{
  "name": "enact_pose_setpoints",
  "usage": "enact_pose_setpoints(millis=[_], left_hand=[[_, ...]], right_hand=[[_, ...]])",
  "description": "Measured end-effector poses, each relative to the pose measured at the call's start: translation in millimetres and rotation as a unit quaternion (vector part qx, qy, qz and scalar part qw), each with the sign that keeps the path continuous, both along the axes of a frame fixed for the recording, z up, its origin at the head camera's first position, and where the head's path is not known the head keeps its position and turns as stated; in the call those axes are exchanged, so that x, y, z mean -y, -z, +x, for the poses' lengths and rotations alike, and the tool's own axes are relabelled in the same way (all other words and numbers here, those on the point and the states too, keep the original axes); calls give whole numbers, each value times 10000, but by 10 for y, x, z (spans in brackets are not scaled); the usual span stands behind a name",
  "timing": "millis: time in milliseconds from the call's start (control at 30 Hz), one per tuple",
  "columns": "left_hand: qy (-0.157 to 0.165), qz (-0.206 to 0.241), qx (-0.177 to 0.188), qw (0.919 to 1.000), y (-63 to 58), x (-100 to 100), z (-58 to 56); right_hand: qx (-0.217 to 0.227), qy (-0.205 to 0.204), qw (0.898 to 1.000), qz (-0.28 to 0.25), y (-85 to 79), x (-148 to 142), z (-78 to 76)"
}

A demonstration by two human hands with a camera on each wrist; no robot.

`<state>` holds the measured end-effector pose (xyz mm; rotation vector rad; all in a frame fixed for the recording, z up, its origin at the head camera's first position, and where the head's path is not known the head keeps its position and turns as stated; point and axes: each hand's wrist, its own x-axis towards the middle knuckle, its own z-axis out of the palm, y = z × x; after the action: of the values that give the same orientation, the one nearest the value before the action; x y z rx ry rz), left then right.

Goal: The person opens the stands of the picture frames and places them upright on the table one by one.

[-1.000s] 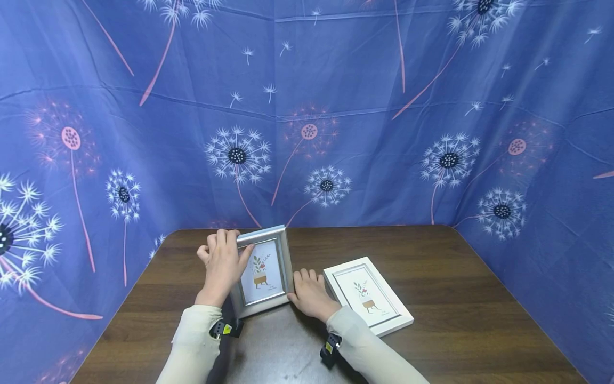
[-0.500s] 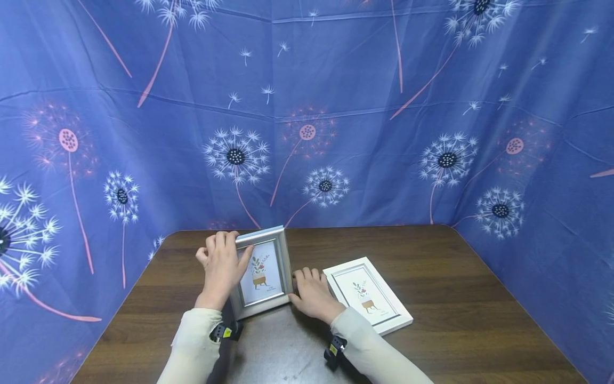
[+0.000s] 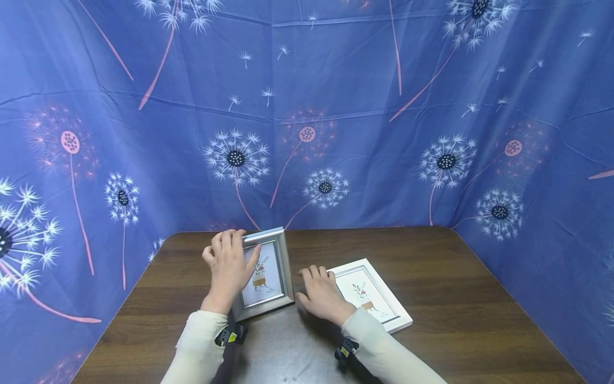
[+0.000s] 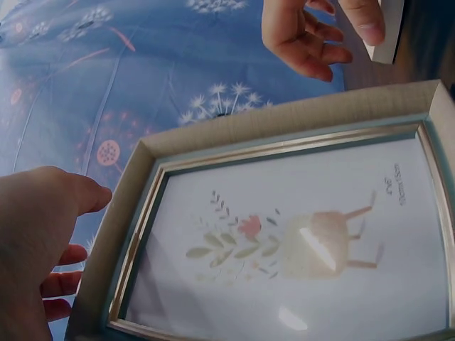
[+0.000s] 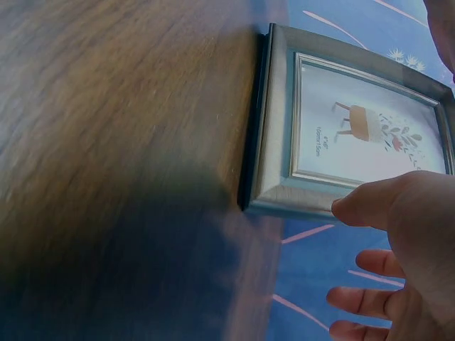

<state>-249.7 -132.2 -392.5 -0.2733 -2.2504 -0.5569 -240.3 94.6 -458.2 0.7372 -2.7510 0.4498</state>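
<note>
A silver picture frame (image 3: 286,269) with a potted-plant print stands upright, leaning back slightly, left of the table's middle. My left hand (image 3: 229,269) hovers at its top left corner, fingers loosely spread. In the left wrist view, the thumb (image 4: 92,195) reaches the frame's edge and the other fingertips end just short of it. My right hand (image 3: 323,293) is to the right of the silver frame, fingers relaxed and holding nothing. Beneath and beside that hand, a white picture frame (image 3: 385,290) with a similar print lies face up, partly covered by the hand and sleeve.
Both frames are on a dark brown wooden table (image 3: 455,298). A blue cloth (image 3: 374,133) with a dandelion pattern hangs behind the table and along its sides. Each wrist wears a black strap with a small camera.
My right hand has moved right, away from the silver frame's lower right edge. The left hand has loosened and shifted slightly right, and the silver frame stays standing.
</note>
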Motion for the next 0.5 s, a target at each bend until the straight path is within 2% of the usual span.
enact_pose_setpoints(millis=[233,500], left_hand=[[225,-7,-168,9996,-5,-100,28],[329,-199,-202,9991,27,-209,47]], right_hand=[[-313,-15,9995,71,-24,-137,26],[-370,113,9990,203,-47,-312,58]])
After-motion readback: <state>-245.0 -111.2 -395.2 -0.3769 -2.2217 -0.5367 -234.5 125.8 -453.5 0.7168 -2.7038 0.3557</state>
